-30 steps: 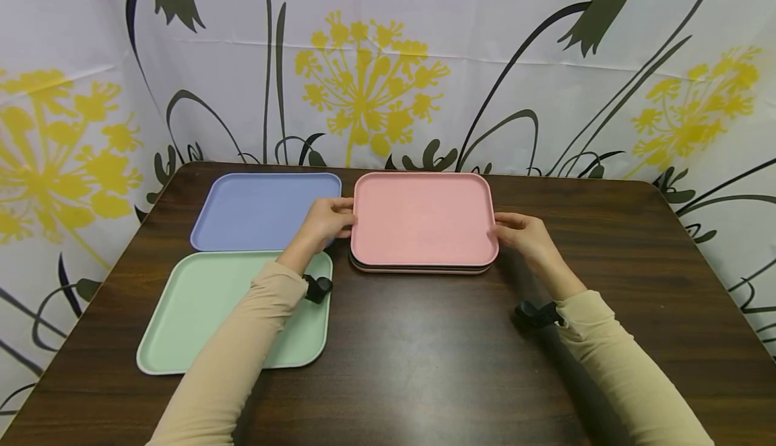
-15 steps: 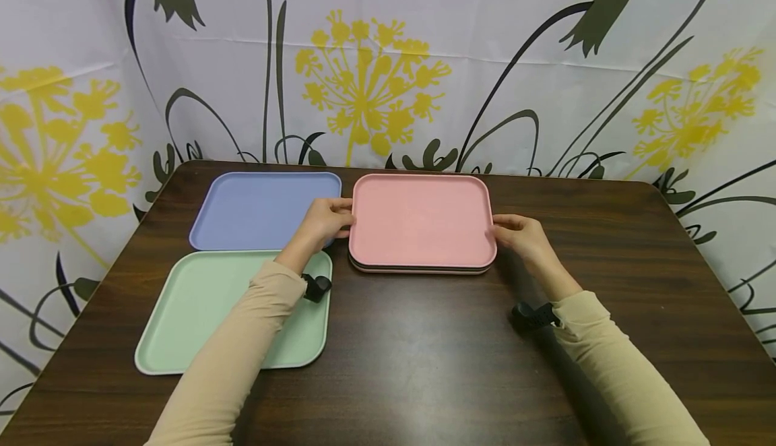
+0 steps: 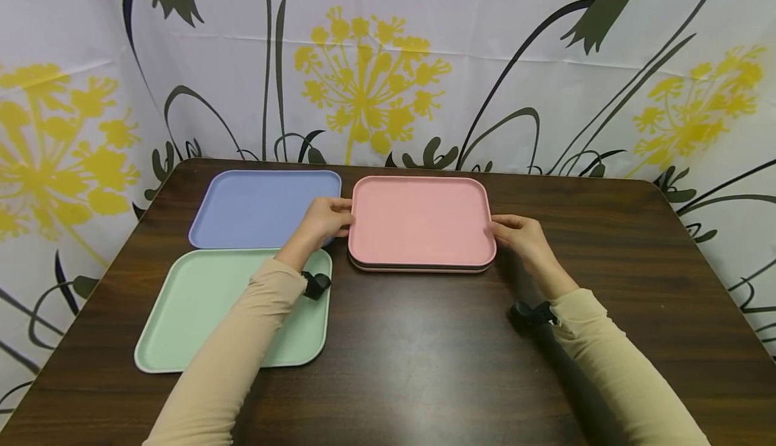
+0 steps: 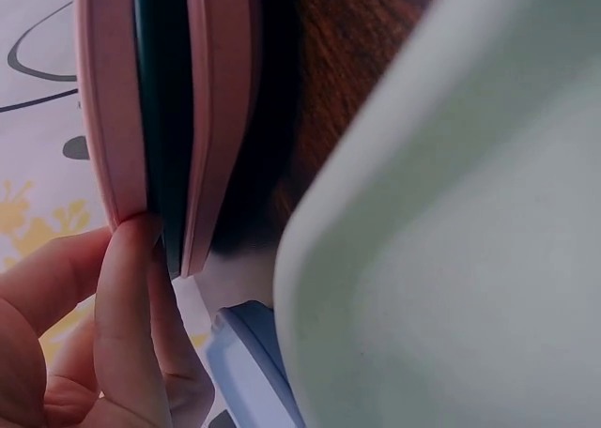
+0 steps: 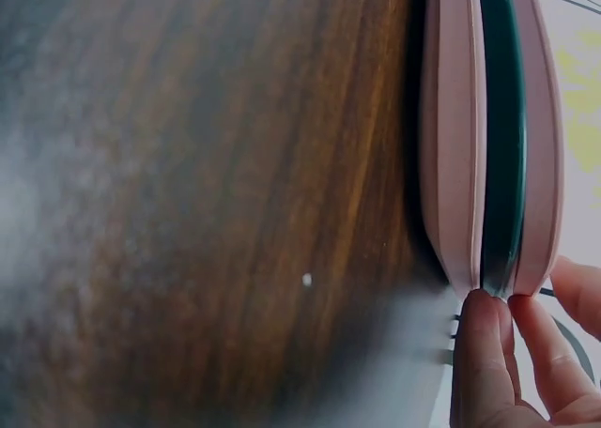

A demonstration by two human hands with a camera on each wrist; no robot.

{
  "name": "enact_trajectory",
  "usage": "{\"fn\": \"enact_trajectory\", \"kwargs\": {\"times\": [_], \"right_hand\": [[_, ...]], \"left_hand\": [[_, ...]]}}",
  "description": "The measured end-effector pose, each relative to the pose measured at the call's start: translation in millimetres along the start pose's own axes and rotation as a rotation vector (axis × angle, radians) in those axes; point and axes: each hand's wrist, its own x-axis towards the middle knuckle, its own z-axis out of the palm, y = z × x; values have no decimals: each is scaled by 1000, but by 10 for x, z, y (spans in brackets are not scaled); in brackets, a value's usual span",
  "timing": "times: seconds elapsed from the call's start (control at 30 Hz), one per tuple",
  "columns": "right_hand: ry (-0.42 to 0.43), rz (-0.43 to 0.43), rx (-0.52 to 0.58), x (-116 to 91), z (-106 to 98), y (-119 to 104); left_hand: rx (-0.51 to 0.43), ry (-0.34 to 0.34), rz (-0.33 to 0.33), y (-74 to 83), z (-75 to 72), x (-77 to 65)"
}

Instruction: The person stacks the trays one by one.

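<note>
A pink tray (image 3: 421, 220) tops a small stack on the table. Its left edge is pinched by my left hand (image 3: 324, 220), its right edge by my right hand (image 3: 524, 238). Beneath it, the left wrist view shows a dark green tray (image 4: 164, 90) and another pink tray (image 4: 223, 90) under that. In that view my thumb and fingertips meet the upper pink tray's rim. The right wrist view has the right fingertips (image 5: 484, 306) at the stack's edge, close against the dark green and upper pink trays.
A blue tray (image 3: 261, 207) lies at the back left of the dark wooden table (image 3: 436, 352). In front of it is a light green tray (image 3: 200, 304), partly covered by my left forearm. A flower-patterned cloth (image 3: 485, 15) hangs behind the table's far edge.
The top pink tray has shifted slightly left and toward me, lining up more closely over the stack. My right hand has moved slightly left with it; the left hand has barely moved.
</note>
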Motion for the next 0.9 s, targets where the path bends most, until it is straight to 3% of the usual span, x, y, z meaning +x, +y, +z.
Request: {"fn": "enact_trajectory", "kwargs": {"times": [0.17, 0.9], "right_hand": [[4, -4, 46, 19, -3, 20], [12, 19, 57, 37, 26, 32]], "left_hand": [[1, -21, 0, 3, -7, 2], [-20, -80, -8, -25, -28, -7]]}}
